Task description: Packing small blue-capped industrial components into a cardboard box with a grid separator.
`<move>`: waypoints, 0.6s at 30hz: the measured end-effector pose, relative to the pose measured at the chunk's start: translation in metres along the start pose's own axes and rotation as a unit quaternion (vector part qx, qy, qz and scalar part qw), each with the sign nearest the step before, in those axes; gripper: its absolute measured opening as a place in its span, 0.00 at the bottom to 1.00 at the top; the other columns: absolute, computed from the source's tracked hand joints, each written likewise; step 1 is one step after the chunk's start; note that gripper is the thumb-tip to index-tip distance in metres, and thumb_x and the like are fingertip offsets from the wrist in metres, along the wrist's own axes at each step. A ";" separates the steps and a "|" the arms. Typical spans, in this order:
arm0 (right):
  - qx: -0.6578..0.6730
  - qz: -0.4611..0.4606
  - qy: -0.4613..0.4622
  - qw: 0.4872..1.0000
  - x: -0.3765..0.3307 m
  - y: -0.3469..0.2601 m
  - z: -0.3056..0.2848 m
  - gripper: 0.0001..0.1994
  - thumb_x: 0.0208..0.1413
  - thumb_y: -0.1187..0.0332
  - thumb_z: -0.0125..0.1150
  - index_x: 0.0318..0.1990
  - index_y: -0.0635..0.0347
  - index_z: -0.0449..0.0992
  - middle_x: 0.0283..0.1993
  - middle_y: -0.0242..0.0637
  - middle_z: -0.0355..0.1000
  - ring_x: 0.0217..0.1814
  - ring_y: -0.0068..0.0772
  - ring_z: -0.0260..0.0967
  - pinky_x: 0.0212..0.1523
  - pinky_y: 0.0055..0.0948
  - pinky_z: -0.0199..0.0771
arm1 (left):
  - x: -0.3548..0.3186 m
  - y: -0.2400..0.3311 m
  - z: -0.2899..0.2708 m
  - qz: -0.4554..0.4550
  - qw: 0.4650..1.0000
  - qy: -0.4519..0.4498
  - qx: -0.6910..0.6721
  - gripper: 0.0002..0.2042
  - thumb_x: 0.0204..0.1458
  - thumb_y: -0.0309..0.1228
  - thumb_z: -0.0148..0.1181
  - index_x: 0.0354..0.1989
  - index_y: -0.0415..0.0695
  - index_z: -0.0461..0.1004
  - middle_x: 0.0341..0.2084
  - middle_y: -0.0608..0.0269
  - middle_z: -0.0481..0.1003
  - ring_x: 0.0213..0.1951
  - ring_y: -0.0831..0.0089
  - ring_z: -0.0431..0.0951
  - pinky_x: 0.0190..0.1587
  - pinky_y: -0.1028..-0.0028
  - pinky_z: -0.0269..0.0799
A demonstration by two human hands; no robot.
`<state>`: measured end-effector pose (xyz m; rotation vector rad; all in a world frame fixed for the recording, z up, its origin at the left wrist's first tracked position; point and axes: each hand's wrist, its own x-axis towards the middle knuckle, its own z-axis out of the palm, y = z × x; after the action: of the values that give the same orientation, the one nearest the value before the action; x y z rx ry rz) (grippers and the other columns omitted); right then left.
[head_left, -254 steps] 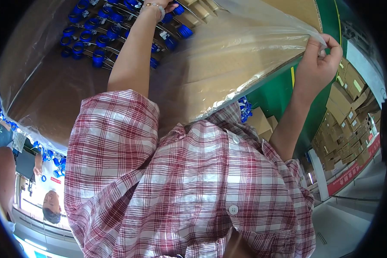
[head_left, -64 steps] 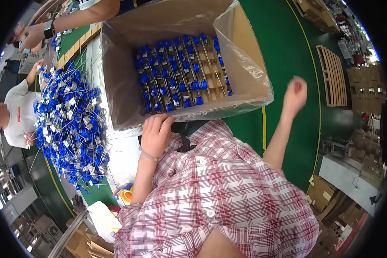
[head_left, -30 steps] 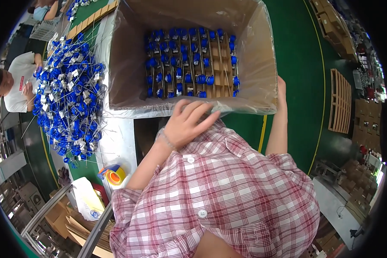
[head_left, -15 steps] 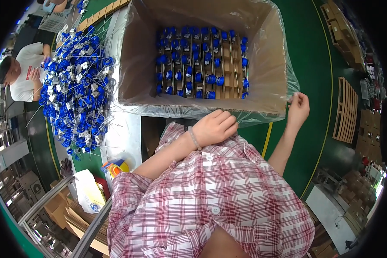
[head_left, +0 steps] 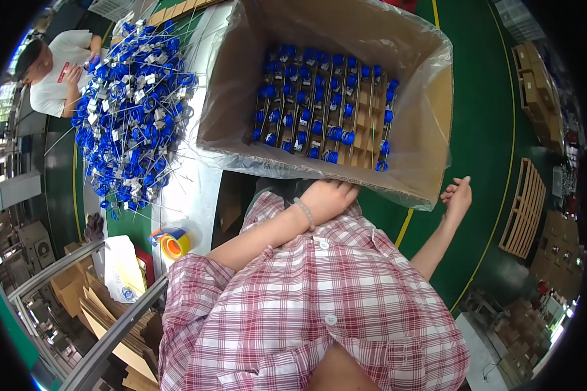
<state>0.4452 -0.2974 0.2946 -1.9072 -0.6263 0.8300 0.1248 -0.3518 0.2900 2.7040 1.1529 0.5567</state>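
Observation:
In front of me stands a cardboard box (head_left: 437, 111) with a clear plastic liner (head_left: 267, 166) folded over its rim. Inside lie rows of blue coiled cable parts (head_left: 306, 117) between cardboard dividers (head_left: 365, 133). My left hand (head_left: 327, 199) is closed at the middle of the box's near edge, against the overhanging liner; its fingertips are hidden. Beyond the near right corner, my right hand (head_left: 458, 197) is off the box, its fingers loosely bent and apart, with nothing visible in them.
A large heap of blue coiled cables with white tags (head_left: 134, 117) lies left of the box on a metal-topped table (head_left: 199, 189). Yellow and orange tape rolls (head_left: 175, 246) sit near its front. A co-worker (head_left: 62, 72) is beyond the heap. A wooden pallet (head_left: 523, 207) lies at right.
My right hand has let go of the liner at the near right corner and moved down and away. The box appears turned slightly in view. My left hand remains at the near edge.

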 end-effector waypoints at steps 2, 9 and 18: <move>0.052 0.009 0.007 0.999 -0.026 -0.032 0.005 0.20 0.59 0.50 0.46 0.36 0.61 0.68 0.20 0.29 0.62 0.16 0.18 0.60 0.15 0.15 0.56 | -0.005 -0.006 0.003 -0.056 0.996 -0.065 -0.004 0.16 0.43 0.27 0.50 0.43 0.41 0.71 0.37 0.57 0.72 0.38 0.65 0.75 0.39 0.70 0.72; -0.445 -0.366 -0.007 0.817 -0.078 -0.045 0.053 0.17 0.48 0.61 0.62 0.38 0.65 0.67 0.48 0.48 0.57 0.52 0.47 0.55 0.53 0.42 0.58 | -0.023 -0.015 -0.016 -0.162 0.956 -0.180 -0.164 0.12 0.47 0.29 0.50 0.40 0.40 0.71 0.39 0.53 0.71 0.41 0.58 0.74 0.43 0.64 0.70; -0.372 -0.304 0.089 0.872 -0.041 -0.006 0.025 0.05 0.47 0.72 0.54 0.30 0.64 0.70 0.37 0.47 0.64 0.40 0.48 0.62 0.44 0.37 0.62 | -0.065 -0.075 -0.159 -0.298 0.807 -0.192 -0.472 0.18 0.54 0.33 0.52 0.52 0.40 0.66 0.46 0.55 0.71 0.46 0.65 0.72 0.50 0.70 0.66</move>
<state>0.3991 -0.3095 0.3035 -2.1950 -1.4849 -0.0292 -0.0293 -0.3478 0.3977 1.4121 1.0986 0.3120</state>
